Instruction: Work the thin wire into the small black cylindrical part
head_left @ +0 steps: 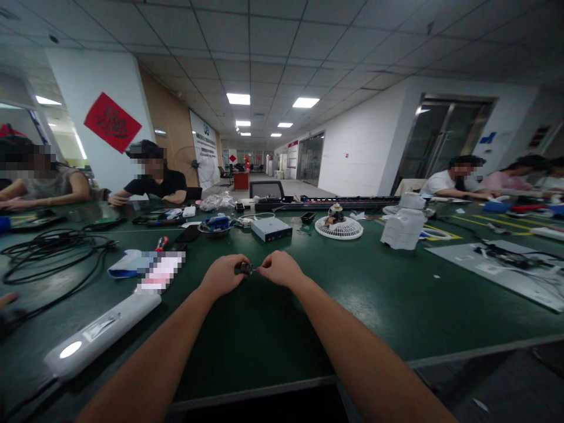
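My left hand (224, 274) is closed around a small dark part with a metallic glint (245, 268), just above the green table (273, 329). Its exact kind is too small to make out. My right hand (280, 269) faces it, thumb and finger pinched at a thin light bit on the part's right side; whether that bit belongs to the part I cannot tell. Beyond both hands lies a silver box like an optical drive (271, 228). Further right is a round white fan grille (338, 228) with a small motor assembly (335, 214) on top.
A white power strip (103, 335) lies at left, near coiled black cable (48, 252) and a blue-white cloth (127, 264). A white plastic housing (402, 226) stands right of the grille. At far right is a pale panel (497, 270) with wiring. Other people sit across and along the table.
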